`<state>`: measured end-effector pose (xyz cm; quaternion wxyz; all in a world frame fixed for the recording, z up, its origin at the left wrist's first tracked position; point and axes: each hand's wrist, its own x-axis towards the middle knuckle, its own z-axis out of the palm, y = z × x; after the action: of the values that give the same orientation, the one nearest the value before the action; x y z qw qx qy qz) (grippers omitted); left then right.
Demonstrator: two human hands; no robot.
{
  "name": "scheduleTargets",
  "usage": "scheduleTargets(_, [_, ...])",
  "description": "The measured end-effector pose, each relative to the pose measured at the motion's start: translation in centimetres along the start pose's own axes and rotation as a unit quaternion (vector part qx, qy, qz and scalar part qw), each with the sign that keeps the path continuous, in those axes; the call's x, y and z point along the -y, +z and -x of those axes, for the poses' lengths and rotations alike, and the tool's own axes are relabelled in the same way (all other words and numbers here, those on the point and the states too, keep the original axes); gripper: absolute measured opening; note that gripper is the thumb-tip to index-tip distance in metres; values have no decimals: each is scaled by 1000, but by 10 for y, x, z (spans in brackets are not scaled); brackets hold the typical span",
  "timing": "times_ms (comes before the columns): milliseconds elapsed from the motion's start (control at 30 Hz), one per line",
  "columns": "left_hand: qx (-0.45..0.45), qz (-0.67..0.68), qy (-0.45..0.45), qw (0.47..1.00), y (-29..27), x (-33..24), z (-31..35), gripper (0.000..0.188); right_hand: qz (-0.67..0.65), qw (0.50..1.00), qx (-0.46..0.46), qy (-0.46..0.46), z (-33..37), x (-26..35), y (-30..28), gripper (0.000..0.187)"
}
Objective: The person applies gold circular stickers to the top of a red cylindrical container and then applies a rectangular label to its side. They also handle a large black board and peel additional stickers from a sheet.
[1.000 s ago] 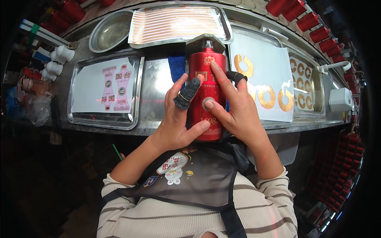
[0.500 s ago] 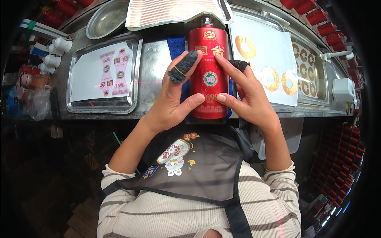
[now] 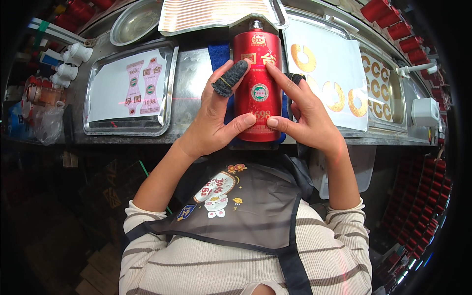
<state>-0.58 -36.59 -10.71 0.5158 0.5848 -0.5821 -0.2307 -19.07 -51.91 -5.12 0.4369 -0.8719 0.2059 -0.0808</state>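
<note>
A glossy red bottle (image 3: 258, 105) with gold print and a round green-and-white emblem lies in front of me, its dark neck pointing away. My left hand (image 3: 209, 120) grips its left side, thumb on the lower front and fingers against the upper edge. Opposite it, my right hand (image 3: 314, 120) holds the right side, thumb low and index finger stretched over the upper front. Dark knitted finger sleeves cover one finger of each hand. Beneath the bottle, a blue cloth (image 3: 219, 53) shows at its left. The undersides of the fingers are hidden.
At left, a metal tray (image 3: 169, 105) carries a white sheet with pink-and-gold decals (image 3: 150, 88). To the right lies a white sheet (image 3: 314, 37) with gold C-shaped decals; another tray (image 3: 400, 105) holds more. Behind are a metal bowl (image 3: 120, 37) and a striped sheet (image 3: 211, 14).
The bottle sits slightly higher in the picture, its lower end farther from the counter's front edge. Both hands keep nearly the same hold, with fingers shifted slightly.
</note>
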Motion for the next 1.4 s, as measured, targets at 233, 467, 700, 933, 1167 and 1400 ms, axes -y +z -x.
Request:
scheduleTargets(233, [2, -5, -1, 1000, -1, -2, -1, 79, -18, 1000, 8, 8, -1, 0, -1, 90])
scheduleTargets(467, [1, 8, 6, 1000, -1, -1, -2, 80, 2, 999, 22, 27, -2, 2, -2, 91])
scheduleTargets(700, [-21, -4, -1, 1000, 1, -3, 0, 82, -32, 998, 23, 42, 1, 6, -3, 87])
scheduleTargets(933, [2, -55, 4, 998, -4, -6, -2, 83, 13, 998, 20, 57, 0, 15, -14, 84])
scheduleTargets(1167, [24, -101, 9, 995, -4, -7, -5, 84, 94, 995, -21, 37, -18, 26, -12, 78])
scheduleTargets(1400, [24, -89, -8, 996, -5, -9, -6, 85, 105, 992, -22, 62, -22, 29, -9, 76])
